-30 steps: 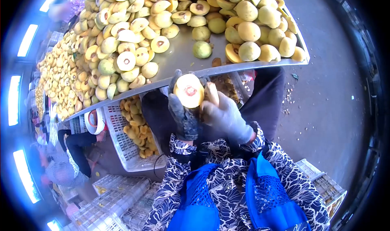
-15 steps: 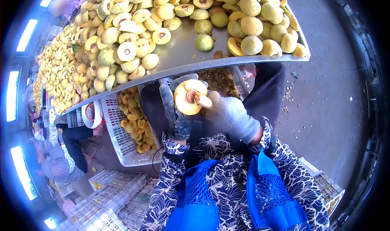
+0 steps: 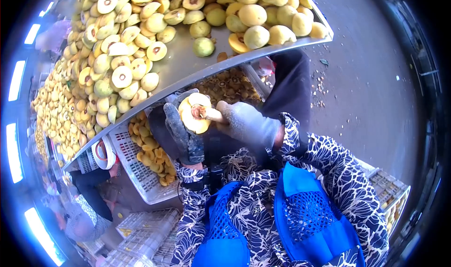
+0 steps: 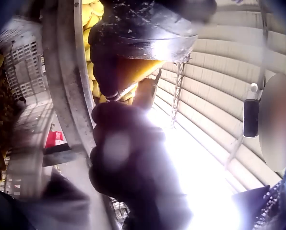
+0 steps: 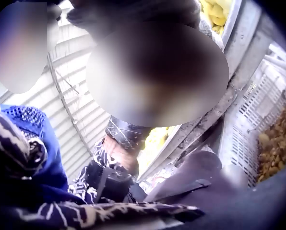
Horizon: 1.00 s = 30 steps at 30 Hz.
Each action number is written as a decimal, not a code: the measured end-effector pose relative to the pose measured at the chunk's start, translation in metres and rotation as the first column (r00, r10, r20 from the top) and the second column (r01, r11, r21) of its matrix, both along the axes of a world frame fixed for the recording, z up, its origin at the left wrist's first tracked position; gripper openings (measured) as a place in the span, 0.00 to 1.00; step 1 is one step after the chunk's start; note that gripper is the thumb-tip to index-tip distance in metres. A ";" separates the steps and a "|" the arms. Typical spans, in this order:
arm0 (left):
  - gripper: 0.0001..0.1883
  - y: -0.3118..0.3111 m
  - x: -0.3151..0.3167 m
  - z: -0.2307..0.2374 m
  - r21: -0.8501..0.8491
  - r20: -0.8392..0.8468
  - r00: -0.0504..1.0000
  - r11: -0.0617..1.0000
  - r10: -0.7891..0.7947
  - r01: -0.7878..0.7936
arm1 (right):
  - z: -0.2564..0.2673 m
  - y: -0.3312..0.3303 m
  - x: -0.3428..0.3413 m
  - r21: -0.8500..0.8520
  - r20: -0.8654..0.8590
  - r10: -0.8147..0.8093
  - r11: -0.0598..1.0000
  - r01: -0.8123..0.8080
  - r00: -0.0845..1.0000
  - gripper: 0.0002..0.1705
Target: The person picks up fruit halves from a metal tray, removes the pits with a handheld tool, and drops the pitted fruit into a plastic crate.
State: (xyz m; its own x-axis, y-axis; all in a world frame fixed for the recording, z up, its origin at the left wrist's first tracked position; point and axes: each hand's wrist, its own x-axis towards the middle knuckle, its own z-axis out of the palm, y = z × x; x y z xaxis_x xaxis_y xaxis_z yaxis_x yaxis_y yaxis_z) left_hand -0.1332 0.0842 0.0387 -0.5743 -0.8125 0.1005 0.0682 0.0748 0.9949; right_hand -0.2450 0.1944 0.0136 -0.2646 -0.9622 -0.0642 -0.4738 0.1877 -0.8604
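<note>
The fruit half (image 3: 191, 121) is above your lap, just off the near edge of the metal table (image 3: 181, 64), its cut face turned up. It is already split; what is left in it is a brown patch at the centre, with the end of the short, pale-handled tool (image 3: 214, 115) right at that patch. You can't tell from here how deep the end goes or whether anything has come loose.

Your left hand (image 3: 187, 139), in a dark, stained glove, cradles the half, its fingers bent round the back. Your right hand (image 3: 249, 122), in a grey glove, has its fingers wrapped round the tool's handle.

Further out, much remains on the table: a large heap of fruit (image 3: 112, 55), many halves with brown centres showing, and one greenish piece (image 3: 203, 47) nearer the edge. Below, yellow pieces (image 3: 155, 149) sit in a white crate (image 3: 152, 195), apparently the finished ones, and smaller brownish bits (image 3: 225, 86) lie under the table edge, perhaps the waste. By that, this half looks partway through and the heap far from worked down.
</note>
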 end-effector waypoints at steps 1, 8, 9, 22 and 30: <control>0.21 -0.007 0.004 -0.006 -0.098 0.055 0.998 0.995 -0.021 0.027 | 0.000 0.002 -0.003 0.021 0.015 0.029 0.999 -0.029 0.999 0.13; 0.07 -0.011 0.002 0.004 -0.515 0.476 0.837 0.686 -0.270 0.514 | -0.004 0.013 -0.043 0.116 0.089 0.382 0.913 -0.391 0.920 0.13; 0.07 -0.015 0.001 0.000 -0.482 0.490 0.806 0.668 -0.331 0.567 | -0.010 0.015 -0.043 0.091 0.171 0.397 0.905 -0.416 0.902 0.13; 0.27 -0.003 0.010 0.002 -0.472 0.248 0.969 0.873 0.001 0.121 | -0.027 0.018 0.010 0.114 0.758 0.037 0.975 -0.188 0.651 0.12; 0.24 -0.012 -0.002 0.010 -0.450 0.172 0.940 0.825 -0.295 0.342 | -0.025 0.019 -0.017 -0.075 0.301 0.243 0.970 -0.231 0.922 0.16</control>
State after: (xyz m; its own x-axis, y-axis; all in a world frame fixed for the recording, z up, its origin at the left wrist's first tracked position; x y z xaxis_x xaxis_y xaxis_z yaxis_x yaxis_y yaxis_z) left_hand -0.1349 0.0722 0.0484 -0.8182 -0.4525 0.3546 0.0806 0.5205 0.8501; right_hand -0.2621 0.2138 -0.0110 -0.0019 -0.9976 -0.0686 -0.2133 0.0674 -0.9747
